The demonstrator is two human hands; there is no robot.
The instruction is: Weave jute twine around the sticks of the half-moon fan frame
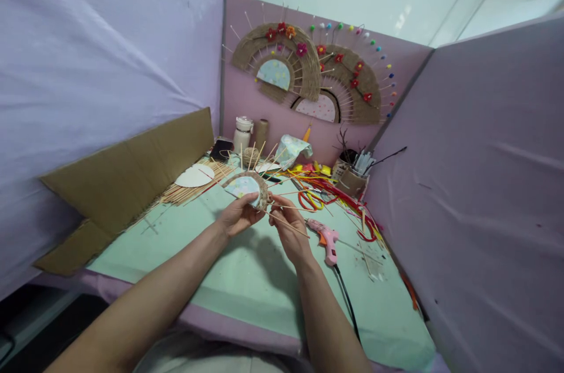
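Note:
My left hand (pixel 242 214) grips a small half-round fan piece (pixel 241 186) by its lower edge, thumb on top. The piece has a pale blue patterned centre, a twine-wrapped rim and several thin wooden sticks (pixel 252 155) fanning outward. At its right end, my right hand (pixel 287 226) has its fingers closed by the rim and the lowest sticks. What exactly they pinch is too small to make out. Both hands hold the piece above the pale green tabletop (pixel 215 279). Just right of my right hand lies a pink glue gun (pixel 326 238) with a black cord.
Loose sticks and a white oval (pixel 195 175) lie at left beside a cardboard sheet (pixel 132 167). Scissors (pixel 311 200) and coloured pipe cleaners (pixel 348 202) lie at right. A white bottle (pixel 242 134) and a pot (pixel 351 181) stand behind. Finished fans (pixel 277 61) hang on the back panel.

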